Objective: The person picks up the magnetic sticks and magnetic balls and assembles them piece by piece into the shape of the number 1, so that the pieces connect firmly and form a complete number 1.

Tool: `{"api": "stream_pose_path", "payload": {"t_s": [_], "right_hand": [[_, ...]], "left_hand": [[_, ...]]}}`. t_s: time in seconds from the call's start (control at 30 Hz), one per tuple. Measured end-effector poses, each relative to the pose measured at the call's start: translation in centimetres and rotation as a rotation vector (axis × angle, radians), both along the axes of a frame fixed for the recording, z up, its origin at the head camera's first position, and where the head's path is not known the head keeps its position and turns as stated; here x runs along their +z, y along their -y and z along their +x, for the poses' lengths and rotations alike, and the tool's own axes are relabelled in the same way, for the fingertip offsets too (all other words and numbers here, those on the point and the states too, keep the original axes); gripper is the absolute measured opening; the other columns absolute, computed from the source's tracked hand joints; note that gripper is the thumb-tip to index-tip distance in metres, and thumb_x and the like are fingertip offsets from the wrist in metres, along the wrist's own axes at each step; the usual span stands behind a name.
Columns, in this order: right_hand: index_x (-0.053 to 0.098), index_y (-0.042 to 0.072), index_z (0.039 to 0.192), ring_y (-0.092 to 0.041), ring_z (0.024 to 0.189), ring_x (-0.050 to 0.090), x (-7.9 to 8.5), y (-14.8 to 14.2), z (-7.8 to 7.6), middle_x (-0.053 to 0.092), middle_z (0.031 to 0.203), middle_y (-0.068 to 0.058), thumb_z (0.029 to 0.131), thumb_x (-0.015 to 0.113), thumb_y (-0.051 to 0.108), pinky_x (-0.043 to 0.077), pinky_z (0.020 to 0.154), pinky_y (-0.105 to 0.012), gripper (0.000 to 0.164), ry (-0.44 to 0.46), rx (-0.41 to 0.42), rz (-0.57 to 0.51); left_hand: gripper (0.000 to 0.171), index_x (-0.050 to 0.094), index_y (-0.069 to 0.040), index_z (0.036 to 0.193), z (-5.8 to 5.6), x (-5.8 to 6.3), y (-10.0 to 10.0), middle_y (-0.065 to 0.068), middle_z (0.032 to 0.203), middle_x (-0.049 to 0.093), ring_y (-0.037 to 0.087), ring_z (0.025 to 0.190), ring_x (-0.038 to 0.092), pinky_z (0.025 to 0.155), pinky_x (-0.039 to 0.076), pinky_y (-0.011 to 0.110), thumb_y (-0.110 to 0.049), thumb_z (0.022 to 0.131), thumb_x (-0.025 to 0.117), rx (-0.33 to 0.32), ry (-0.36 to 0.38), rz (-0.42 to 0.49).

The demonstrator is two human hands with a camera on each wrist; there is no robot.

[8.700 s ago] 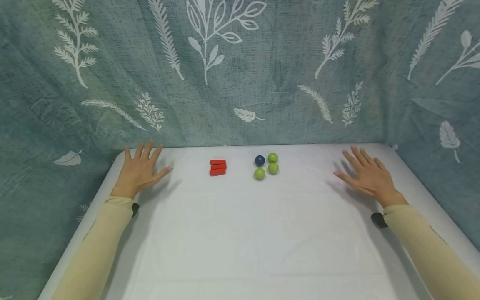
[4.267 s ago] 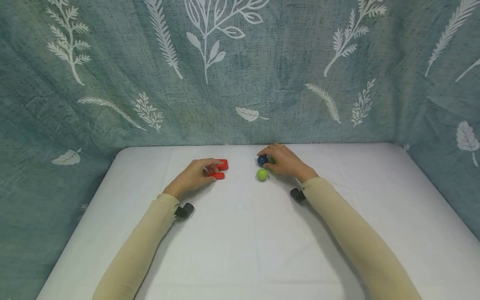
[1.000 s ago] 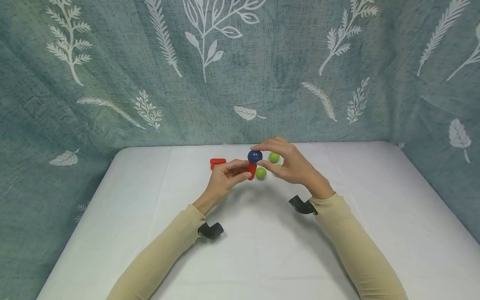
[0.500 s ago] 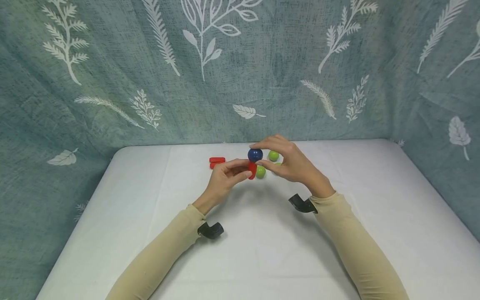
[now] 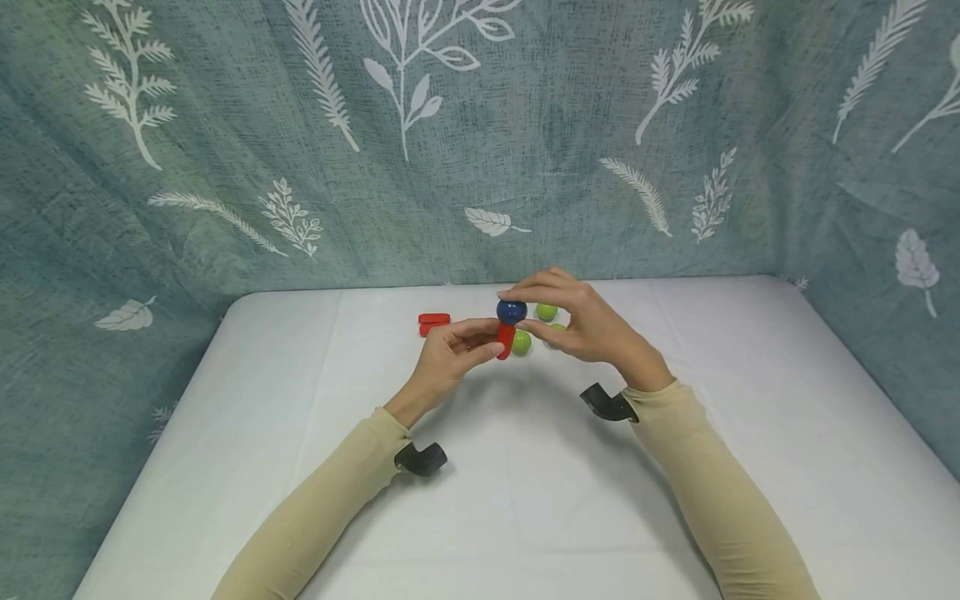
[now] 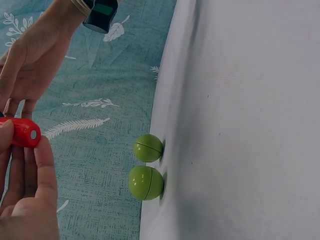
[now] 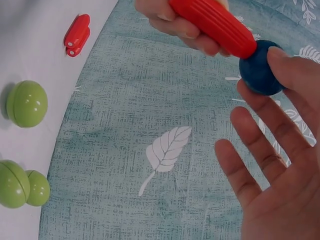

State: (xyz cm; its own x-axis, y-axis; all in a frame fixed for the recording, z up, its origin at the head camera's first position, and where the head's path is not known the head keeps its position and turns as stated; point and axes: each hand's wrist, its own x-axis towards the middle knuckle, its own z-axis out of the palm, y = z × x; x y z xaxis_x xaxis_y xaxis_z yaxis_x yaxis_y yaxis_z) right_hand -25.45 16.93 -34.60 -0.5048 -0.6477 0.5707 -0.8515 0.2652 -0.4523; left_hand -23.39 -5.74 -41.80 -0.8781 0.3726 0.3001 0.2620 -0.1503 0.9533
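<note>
In the head view my left hand (image 5: 448,354) pinches a red ribbed handle (image 5: 506,341) above the table. My right hand (image 5: 585,325) holds a dark blue ball (image 5: 512,312) between thumb and fingertips. The ball sits against the upper end of the handle; the right wrist view shows the blue ball (image 7: 259,71) touching the red handle (image 7: 215,25). Whether the two are fastened I cannot tell. The other right fingers stand loosely extended. In the left wrist view the handle's free end (image 6: 27,133) has a pale round spot.
Two more red handles (image 5: 434,320) lie side by side at the table's back, left of centre. Three green balls, one of them in front (image 5: 521,342), rest behind the hands; another is partly hidden by the right hand. A patterned cloth (image 5: 480,167) hangs behind the white table (image 5: 525,500).
Both hands lay spread at the table's sides, then reached to the handles and balls. They lifted one red handle and the blue ball and brought them together; over the last second they barely moved.
</note>
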Motion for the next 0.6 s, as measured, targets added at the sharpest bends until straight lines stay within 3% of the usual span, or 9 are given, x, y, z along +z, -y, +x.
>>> {"api": "stream_pose_path", "payload": {"t_s": [0.6], "right_hand": [[0.068,0.008,0.123,-0.02,0.104,0.054,0.19,-0.05,0.16,0.068,0.116,-0.006,0.082,0.075,-0.002,0.042,0.089,-0.033,0.043,-0.054,0.035,0.019]], "left_hand": [[0.036,0.064,0.006,0.122,-0.04,-0.25,-0.04,0.011,0.117,0.07,0.017,0.106,0.066,0.093,0.055,0.031,-0.003,0.088,0.071,-0.024,-0.033,0.013]]}}
